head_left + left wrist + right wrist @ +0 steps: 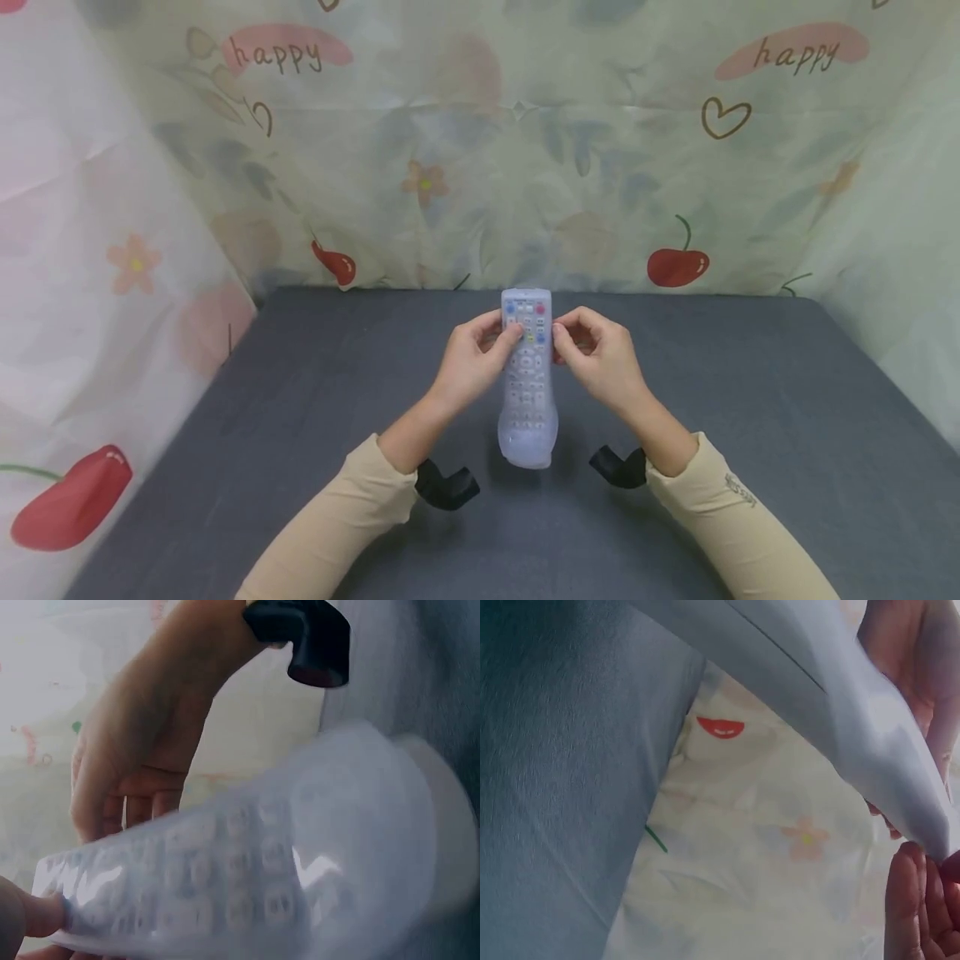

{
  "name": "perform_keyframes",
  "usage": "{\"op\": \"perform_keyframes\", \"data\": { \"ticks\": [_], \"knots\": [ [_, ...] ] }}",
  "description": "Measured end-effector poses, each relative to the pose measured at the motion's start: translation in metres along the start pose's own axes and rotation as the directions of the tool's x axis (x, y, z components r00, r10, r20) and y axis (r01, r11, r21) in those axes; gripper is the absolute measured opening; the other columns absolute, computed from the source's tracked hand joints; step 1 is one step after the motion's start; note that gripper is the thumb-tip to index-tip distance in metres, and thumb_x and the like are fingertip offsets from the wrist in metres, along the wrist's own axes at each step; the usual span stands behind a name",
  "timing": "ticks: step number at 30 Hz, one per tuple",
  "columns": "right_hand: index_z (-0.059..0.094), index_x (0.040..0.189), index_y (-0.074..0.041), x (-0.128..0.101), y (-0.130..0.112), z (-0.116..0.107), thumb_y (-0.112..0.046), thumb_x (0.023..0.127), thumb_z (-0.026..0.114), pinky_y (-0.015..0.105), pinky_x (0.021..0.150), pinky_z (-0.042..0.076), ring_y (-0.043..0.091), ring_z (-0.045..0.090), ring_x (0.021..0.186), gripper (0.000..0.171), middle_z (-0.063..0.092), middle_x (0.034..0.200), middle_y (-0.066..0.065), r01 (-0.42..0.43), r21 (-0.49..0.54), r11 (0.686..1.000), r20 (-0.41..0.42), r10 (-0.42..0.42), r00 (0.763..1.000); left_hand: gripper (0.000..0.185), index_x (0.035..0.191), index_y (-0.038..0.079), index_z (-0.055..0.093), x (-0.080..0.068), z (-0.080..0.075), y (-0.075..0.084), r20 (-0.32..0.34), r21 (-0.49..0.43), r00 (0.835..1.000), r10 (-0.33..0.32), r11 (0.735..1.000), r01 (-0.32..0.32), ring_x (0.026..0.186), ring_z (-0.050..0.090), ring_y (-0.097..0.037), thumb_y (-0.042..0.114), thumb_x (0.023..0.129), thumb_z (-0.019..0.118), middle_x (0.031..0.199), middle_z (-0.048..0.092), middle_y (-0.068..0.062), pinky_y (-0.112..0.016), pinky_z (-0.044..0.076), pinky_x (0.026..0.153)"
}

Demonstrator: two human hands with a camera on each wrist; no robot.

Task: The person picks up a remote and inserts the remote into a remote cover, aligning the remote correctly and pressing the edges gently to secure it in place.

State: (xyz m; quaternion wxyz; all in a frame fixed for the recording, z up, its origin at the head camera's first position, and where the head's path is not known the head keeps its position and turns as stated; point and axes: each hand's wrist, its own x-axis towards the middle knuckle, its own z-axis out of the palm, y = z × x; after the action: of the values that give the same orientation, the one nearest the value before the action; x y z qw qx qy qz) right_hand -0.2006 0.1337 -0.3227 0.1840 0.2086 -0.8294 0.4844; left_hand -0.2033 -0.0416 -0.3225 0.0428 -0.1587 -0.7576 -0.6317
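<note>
One remote (527, 379); two hands: left hand (474, 360), right hand (597, 357).

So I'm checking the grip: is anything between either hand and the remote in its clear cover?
Nothing visible. The left hand and the right hand both hold the remote directly at its upper sides, above the grey table. Only the remote's translucent cover lies between the fingers and the buttons.

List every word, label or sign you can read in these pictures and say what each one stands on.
"happy" on a pink patch, upper left of the backdrop cloth.
"happy" again on a pink patch, upper right of the same cloth.
Button markings on the remote control, held by the left hand and right hand: too small to read.
Dark embroidery on the right sleeve: too small to read.
</note>
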Motion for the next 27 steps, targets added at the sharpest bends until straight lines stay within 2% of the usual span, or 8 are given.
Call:
{"op": "perform_keyframes", "data": {
  "ticks": [3, 8, 14, 21, 24, 27],
  "knots": [
    [0.062, 0.084, 0.0, -0.001, -0.003, 0.001, -0.002, 0.087, 0.058, 0.023, 0.054, 0.051, 0.011, 0.058, 0.061, 0.006, 0.063, 0.074, 0.011, 0.104, -0.132, 0.986, -0.014, -0.107, 0.994, 0.03, 0.121, 0.0, 0.06, -0.001, 0.002, 0.001, -0.021, -0.048, 0.999, -0.038, 0.998, 0.037, 0.084, 0.068, -0.023, 0.013, 0.095, 0.054, 0.105, 0.065, -0.02, -0.03, 0.055, 0.067],
    [0.061, 0.079, -0.003, -0.001, -0.006, 0.001, 0.0, 0.082, 0.059, 0.026, 0.053, 0.046, 0.014, 0.05, 0.06, 0.005, 0.055, 0.07, 0.006, 0.242, -0.318, 0.917, -0.017, -0.26, 0.965, 0.031, 0.122, 0.001, 0.06, -0.002, 0.006, 0.006, -0.086, -0.142, 0.99, -0.108, 0.985, 0.095, 0.076, 0.064, -0.012, 0.012, 0.094, 0.054, 0.107, 0.066, -0.022, -0.027, 0.054, 0.065],
    [0.059, 0.076, -0.005, -0.005, -0.005, 0.004, -0.001, 0.079, 0.062, 0.021, 0.051, 0.037, 0.012, 0.044, 0.056, 0.006, 0.05, 0.066, 0.006, 0.312, -0.437, 0.844, 0.003, -0.346, 0.938, 0.03, 0.12, 0.0, 0.062, -0.001, 0.012, 0.007, -0.173, -0.208, 0.97, -0.173, 0.969, 0.136, 0.071, 0.061, -0.006, 0.01, 0.092, 0.057, 0.106, 0.067, -0.024, -0.024, 0.053, 0.063],
    [0.056, 0.072, -0.006, -0.008, -0.005, 0.007, 0.001, 0.076, 0.062, 0.021, 0.047, 0.035, 0.01, 0.041, 0.053, 0.01, 0.05, 0.064, 0.005, 0.384, -0.522, 0.762, -0.001, -0.45, 0.893, 0.029, 0.117, -0.001, 0.063, 0.0, 0.014, 0.005, -0.217, -0.234, 0.96, -0.178, 0.964, 0.125, 0.067, 0.061, -0.004, 0.01, 0.091, 0.059, 0.105, 0.067, -0.025, -0.022, 0.052, 0.061],
    [0.059, 0.075, -0.005, -0.01, -0.004, 0.01, 0.002, 0.077, 0.063, 0.022, 0.047, 0.037, 0.01, 0.043, 0.053, 0.009, 0.051, 0.065, 0.005, 0.369, -0.544, 0.753, -0.022, -0.453, 0.891, 0.029, 0.117, -0.001, 0.064, 0.001, 0.014, 0.004, -0.229, -0.239, 0.959, -0.167, 0.965, 0.111, 0.067, 0.061, -0.004, 0.01, 0.09, 0.06, 0.105, 0.067, -0.025, -0.022, 0.052, 0.061],
    [0.062, 0.085, -0.002, -0.014, -0.004, 0.014, 0.0, 0.082, 0.062, 0.024, 0.05, 0.046, 0.013, 0.051, 0.058, 0.004, 0.055, 0.072, 0.007, 0.338, -0.529, 0.778, -0.024, -0.412, 0.911, 0.028, 0.116, -0.001, 0.064, 0.001, 0.015, 0.004, -0.255, -0.238, 0.955, -0.154, 0.967, 0.093, 0.068, 0.062, -0.004, 0.01, 0.09, 0.061, 0.104, 0.068, -0.024, -0.022, 0.053, 0.061]
  ]
}}
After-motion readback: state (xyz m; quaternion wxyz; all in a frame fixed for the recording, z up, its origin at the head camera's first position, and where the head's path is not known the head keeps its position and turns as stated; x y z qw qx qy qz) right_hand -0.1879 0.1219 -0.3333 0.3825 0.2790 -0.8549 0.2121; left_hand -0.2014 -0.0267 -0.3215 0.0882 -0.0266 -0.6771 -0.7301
